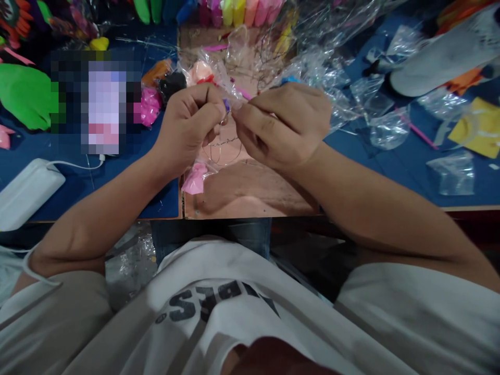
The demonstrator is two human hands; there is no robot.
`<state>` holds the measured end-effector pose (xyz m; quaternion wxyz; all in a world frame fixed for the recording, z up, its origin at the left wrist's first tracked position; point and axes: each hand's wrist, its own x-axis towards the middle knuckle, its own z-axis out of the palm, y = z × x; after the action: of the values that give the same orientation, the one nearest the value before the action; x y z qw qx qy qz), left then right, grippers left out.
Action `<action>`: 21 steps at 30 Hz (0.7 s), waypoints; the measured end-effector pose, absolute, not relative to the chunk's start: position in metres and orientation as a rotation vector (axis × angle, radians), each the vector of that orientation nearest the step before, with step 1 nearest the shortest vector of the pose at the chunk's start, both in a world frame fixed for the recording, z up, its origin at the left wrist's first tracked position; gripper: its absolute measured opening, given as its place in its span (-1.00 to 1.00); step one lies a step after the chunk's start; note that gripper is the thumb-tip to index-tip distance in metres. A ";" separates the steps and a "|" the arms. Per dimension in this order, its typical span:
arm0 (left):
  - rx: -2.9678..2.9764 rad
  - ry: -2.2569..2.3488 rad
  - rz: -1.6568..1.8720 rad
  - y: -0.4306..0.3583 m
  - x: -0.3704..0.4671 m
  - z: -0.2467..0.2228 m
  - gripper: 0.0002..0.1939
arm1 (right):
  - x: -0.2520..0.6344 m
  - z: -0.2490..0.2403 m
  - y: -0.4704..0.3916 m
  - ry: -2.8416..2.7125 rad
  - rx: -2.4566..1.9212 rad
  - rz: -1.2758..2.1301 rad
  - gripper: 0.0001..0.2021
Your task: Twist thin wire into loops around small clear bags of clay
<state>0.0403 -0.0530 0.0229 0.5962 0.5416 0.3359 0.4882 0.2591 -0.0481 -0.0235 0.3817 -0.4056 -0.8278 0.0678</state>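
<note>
Over the wooden board [258, 190], my left hand [193, 122] is closed, its thumb and index finger pinching a small purple piece [226, 106]. Close to its right, my right hand [283, 122] is closed too, fingertips pressed together beside the purple piece; what they hold is too small to make out. A thin twisted wire [224, 143] shows below and between both hands. Under my left hand lies a pink piece [195, 178] in clear plastic. Clear wrap with a peach and red piece [201, 72] sits just behind my left hand.
To the left are a blurred phone-like object [103, 104], a white power bank [31, 192] with a cable, a green foam shape [27, 96] and a wrapped magenta piece [149, 105]. Clear bags [453, 172], a yellow sheet [478, 127] and a grey-white cylinder [445, 54] are at right.
</note>
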 end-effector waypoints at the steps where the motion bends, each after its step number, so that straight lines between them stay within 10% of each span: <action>1: 1.249 0.770 1.129 -0.053 0.040 0.024 -0.80 | 0.260 -0.025 -0.047 -2.124 -1.017 0.115 -0.55; 9: 1.241 0.699 1.141 -0.054 0.039 0.024 -0.76 | 0.256 -0.013 -0.058 -2.172 -0.949 -0.402 -0.58; 21: 1.251 0.719 1.112 -0.054 0.040 0.019 -0.73 | 0.249 0.002 -0.063 -2.075 -0.808 0.076 -0.63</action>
<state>0.0400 -0.0538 0.0186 0.6131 0.5427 0.3117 0.4820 0.2492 -0.0635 0.0018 0.4409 -0.3256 -0.8359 0.0307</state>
